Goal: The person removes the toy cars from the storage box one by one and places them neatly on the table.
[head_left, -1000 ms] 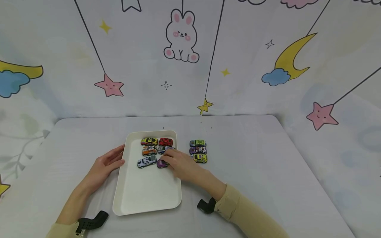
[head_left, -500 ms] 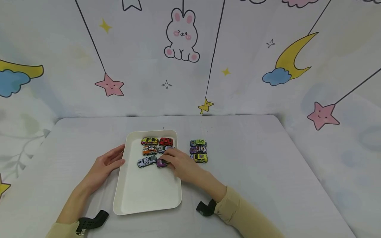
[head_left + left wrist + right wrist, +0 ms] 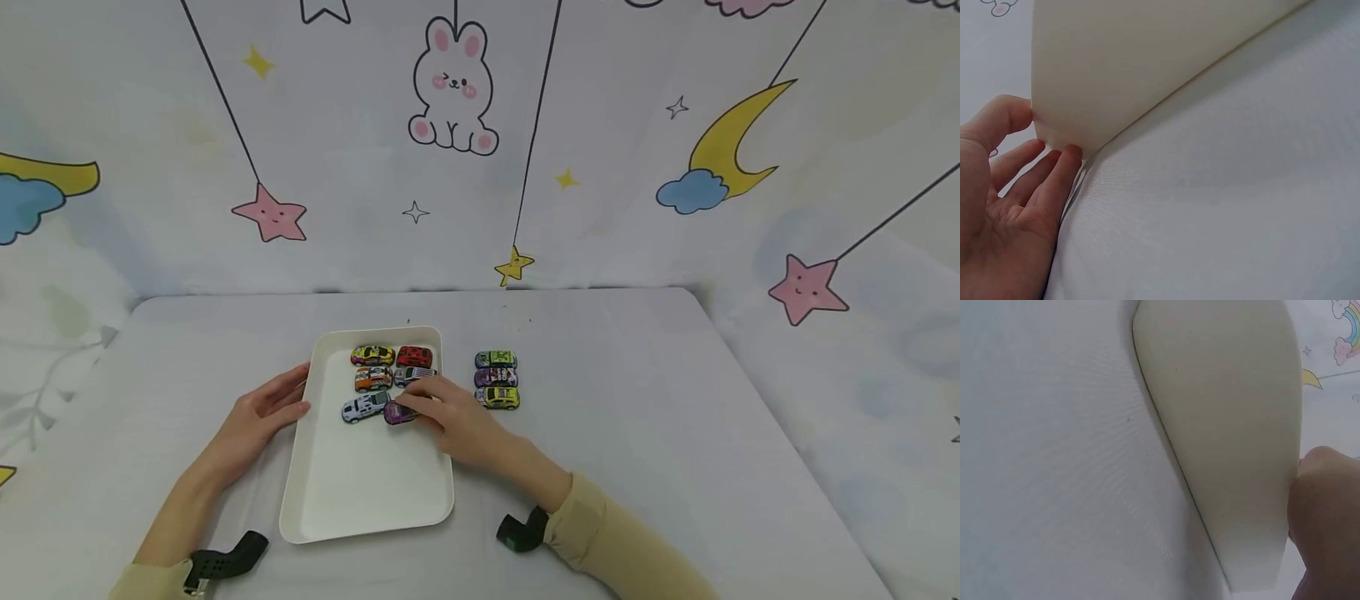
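Observation:
My right hand reaches over the right rim of a white tray and pinches a purple toy car, its right end hidden under the fingers. The nose of a white toy pickup lies just left of it, their ends meeting. My left hand rests its fairly straight fingertips against the tray's left side; the left wrist view shows these fingertips on the outer wall. In the right wrist view the tray wall hides what the right hand holds.
Behind the purple car stand a yellow car, a red car, an orange car and a striped car. Right of the tray, a green car, a dark purple car and a yellow car line up on the white tablecloth.
My right hand has slid the purple car slightly left, up against the white one. The left hand keeps its place on the tray. The head view has shifted a little.

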A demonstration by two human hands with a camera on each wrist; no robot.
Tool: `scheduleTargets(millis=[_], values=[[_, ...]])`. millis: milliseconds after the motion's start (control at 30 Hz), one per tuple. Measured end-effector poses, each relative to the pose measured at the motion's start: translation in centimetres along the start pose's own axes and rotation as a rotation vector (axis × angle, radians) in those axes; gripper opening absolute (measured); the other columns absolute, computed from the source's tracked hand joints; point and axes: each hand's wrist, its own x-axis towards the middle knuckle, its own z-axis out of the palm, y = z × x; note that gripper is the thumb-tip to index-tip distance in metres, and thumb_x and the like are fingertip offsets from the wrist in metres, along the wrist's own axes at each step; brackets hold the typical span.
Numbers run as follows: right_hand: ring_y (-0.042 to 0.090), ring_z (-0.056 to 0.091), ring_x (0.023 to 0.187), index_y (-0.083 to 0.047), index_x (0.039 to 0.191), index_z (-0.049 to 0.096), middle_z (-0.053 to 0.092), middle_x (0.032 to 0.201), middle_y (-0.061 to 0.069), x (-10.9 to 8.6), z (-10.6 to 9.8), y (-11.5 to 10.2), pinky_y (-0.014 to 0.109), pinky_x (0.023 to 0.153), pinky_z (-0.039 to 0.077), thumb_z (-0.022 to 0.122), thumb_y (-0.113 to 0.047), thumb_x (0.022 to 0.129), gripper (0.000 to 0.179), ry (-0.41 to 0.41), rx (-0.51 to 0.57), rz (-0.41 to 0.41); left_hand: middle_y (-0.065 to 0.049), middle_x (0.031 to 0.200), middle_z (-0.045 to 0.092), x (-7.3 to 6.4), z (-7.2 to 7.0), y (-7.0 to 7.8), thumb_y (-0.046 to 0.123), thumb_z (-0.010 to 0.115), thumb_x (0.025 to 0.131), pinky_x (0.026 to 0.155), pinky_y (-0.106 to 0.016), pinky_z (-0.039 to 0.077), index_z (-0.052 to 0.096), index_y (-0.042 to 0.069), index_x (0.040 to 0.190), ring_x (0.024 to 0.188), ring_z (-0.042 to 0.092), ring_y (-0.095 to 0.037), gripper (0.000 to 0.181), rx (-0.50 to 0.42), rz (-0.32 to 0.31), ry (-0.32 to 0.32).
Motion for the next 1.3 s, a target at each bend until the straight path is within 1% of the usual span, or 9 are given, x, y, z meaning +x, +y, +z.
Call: scheduleTargets(millis=[100, 233, 333, 433, 633, 833, 1000, 1133, 1300], values=[[0.020, 0.059, 0.118, -0.008, 0.126, 0.067, 0.063, 0.123, 0.007, -0.6, 0.1, 0.0, 0.023, 0.104, 0.048, 0.070, -0.001, 0.091, 0.036, 0.090, 0.002, -0.028, -0.018, 0.162, 0.030, 0.0, -0.1, -0.1, 0.018, 0.062, 0.101, 0.098, -0.007, 0.043, 0.030, 0.003, 0.156, 0.130, 0.041, 0.014, 0.065, -0.007, 0.003, -0.006], [0.020, 0.060, 0.115, -0.005, 0.125, 0.067, 0.063, 0.121, 0.009, -1.6, -0.1, 0.1, 0.025, 0.101, 0.050, 0.072, 0.000, 0.089, 0.038, 0.222, -0.008, -0.095, -0.018, 0.162, 0.030, -0.2, -0.1, -0.3, 0.016, 0.061, 0.101, 0.098, -0.007, 0.043, 0.031, 0.003, 0.156, 0.130, 0.042, 0.014, 0.064, -0.005, 0.005, -0.006], [0.022, 0.061, 0.111, -0.003, 0.124, 0.068, 0.063, 0.120, 0.011, -2.5, -0.6, 0.4, 0.027, 0.097, 0.053, 0.071, 0.002, 0.088, 0.036, 0.292, -0.015, -0.118, -0.019, 0.161, 0.030, -0.2, -0.2, -0.3, 0.016, 0.061, 0.101, 0.098, -0.007, 0.043, 0.031, 0.002, 0.156, 0.129, 0.042, 0.014, 0.064, 0.000, 0.007, -0.002], [0.024, 0.061, 0.110, 0.000, 0.123, 0.068, 0.063, 0.119, 0.012, -3.6, -1.2, 1.4, 0.031, 0.096, 0.054, 0.071, 0.004, 0.087, 0.036, 0.333, -0.010, -0.101, -0.019, 0.161, 0.030, -0.2, -0.2, -0.3, 0.016, 0.061, 0.101, 0.098, -0.007, 0.043, 0.030, 0.002, 0.156, 0.129, 0.042, 0.014, 0.065, 0.004, 0.011, -0.003], [0.028, 0.060, 0.111, 0.002, 0.124, 0.067, 0.064, 0.119, 0.014, -6.2, -2.5, 3.7, 0.036, 0.097, 0.053, 0.070, 0.011, 0.083, 0.041, 0.386, -0.011, -0.046, -0.018, 0.161, 0.030, -0.2, 0.0, -0.3, 0.017, 0.061, 0.101, 0.098, -0.007, 0.043, 0.030, 0.003, 0.156, 0.129, 0.042, 0.014, 0.065, 0.003, 0.004, -0.007], [0.030, 0.061, 0.106, 0.005, 0.121, 0.068, 0.065, 0.117, 0.017, -8.0, -3.6, 6.0, 0.036, 0.089, 0.053, 0.070, 0.016, 0.078, 0.044, 0.421, -0.055, -0.029, -0.016, 0.162, 0.031, -0.2, 0.0, -0.3, 0.017, 0.061, 0.101, 0.098, -0.008, 0.043, 0.031, 0.006, 0.156, 0.130, 0.042, 0.013, 0.064, 0.001, 0.000, -0.003], [0.031, 0.061, 0.104, 0.005, 0.120, 0.068, 0.065, 0.115, 0.019, -8.9, -4.5, 7.6, 0.038, 0.086, 0.052, 0.068, 0.020, 0.078, 0.044, 0.420, -0.084, 0.006, -0.015, 0.161, 0.032, 0.0, 0.1, -0.2, 0.017, 0.062, 0.101, 0.098, -0.008, 0.043, 0.032, 0.006, 0.156, 0.130, 0.042, 0.013, 0.064, -0.003, 0.002, -0.001], [0.030, 0.059, 0.105, 0.005, 0.120, 0.068, 0.064, 0.116, 0.018, -9.7, -5.2, 8.7, 0.040, 0.086, 0.052, 0.063, 0.023, 0.079, 0.045, 0.377, -0.123, 0.054, -0.016, 0.161, 0.031, 0.0, 0.2, -0.1, 0.017, 0.062, 0.101, 0.098, -0.008, 0.043, 0.032, 0.006, 0.156, 0.131, 0.042, 0.012, 0.064, -0.007, 0.001, -0.004], [0.031, 0.058, 0.109, 0.004, 0.121, 0.067, 0.063, 0.119, 0.017, -10.4, -5.8, 10.2, 0.043, 0.091, 0.051, 0.060, 0.025, 0.080, 0.046, 0.302, -0.158, 0.130, -0.019, 0.161, 0.030, -0.1, 0.1, 0.1, 0.017, 0.062, 0.101, 0.098, -0.007, 0.043, 0.031, 0.004, 0.156, 0.131, 0.042, 0.012, 0.064, -0.004, 0.001, 0.001]])
